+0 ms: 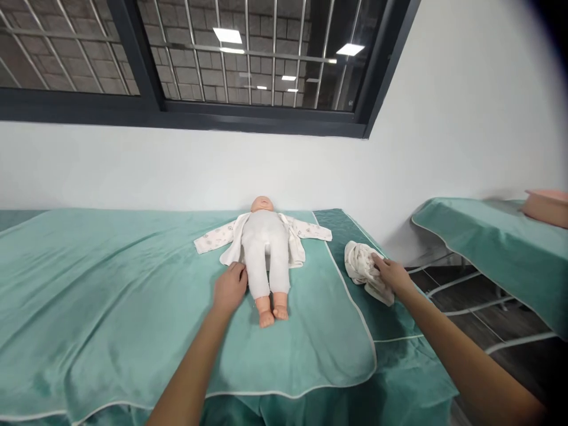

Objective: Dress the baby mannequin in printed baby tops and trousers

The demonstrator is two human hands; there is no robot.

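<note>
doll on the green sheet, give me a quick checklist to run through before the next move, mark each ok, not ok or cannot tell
1. Doll lying on the green sheet, feet toward the person: ok.
2. White jacket closed over the doll's front: not ok, it lies open on both sides.
3. Patterned sleeves spread outward: ok, one to each side.
4. Left hand clear of the doll and jacket: cannot tell, it is right beside them.
5. Right hand on the cloth bundle: ok; firmness of hold cannot tell.
6. Cloth bundle laid flat: not ok, it is crumpled.
</note>
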